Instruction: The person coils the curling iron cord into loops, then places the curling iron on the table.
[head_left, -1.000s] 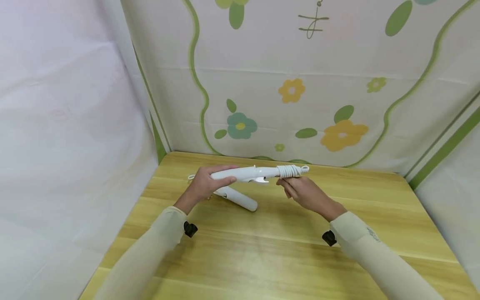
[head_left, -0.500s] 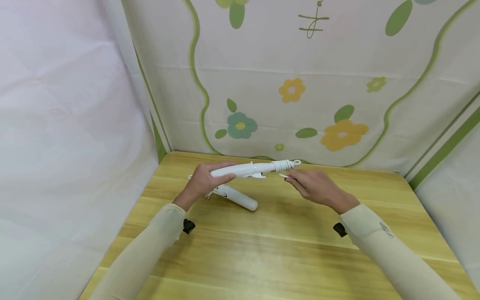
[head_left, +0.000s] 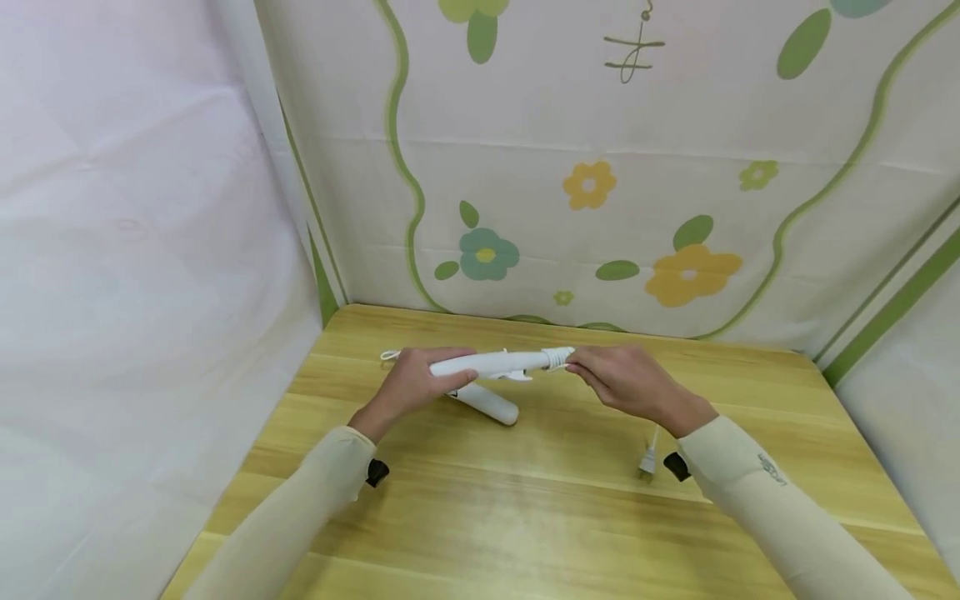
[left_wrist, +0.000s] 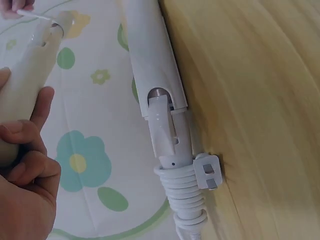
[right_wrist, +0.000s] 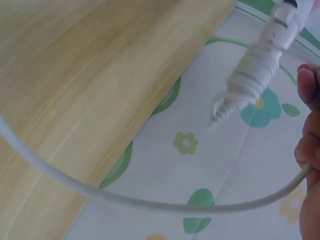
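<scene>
My left hand [head_left: 411, 385] grips a white curling iron [head_left: 491, 364] by its thick end, holding it roughly level above the table. White cord winds round the iron's narrow right end. My right hand [head_left: 626, 379] pinches the cord [right_wrist: 165, 205], which arcs in a loose loop in the right wrist view. The cord's plug [head_left: 647, 462] hangs below my right wrist. Beneath the held iron, a second white curling iron [head_left: 487, 404] lies on the table. In the left wrist view its coiled cord [left_wrist: 182, 187] and plug [left_wrist: 207, 171] show beside a small lever [left_wrist: 161, 127].
The wooden table [head_left: 480, 517] spreads out under both arms. Behind it hangs a flower-printed cloth [head_left: 525, 125], with a plain white cloth wall [head_left: 135, 250] on the left. Dark wrist cameras show below both cuffs.
My right hand has drawn cord off and returned to the coil, and the wrapped length looks shorter. The plug has come into view below my right wrist. My left hand keeps its grip.
</scene>
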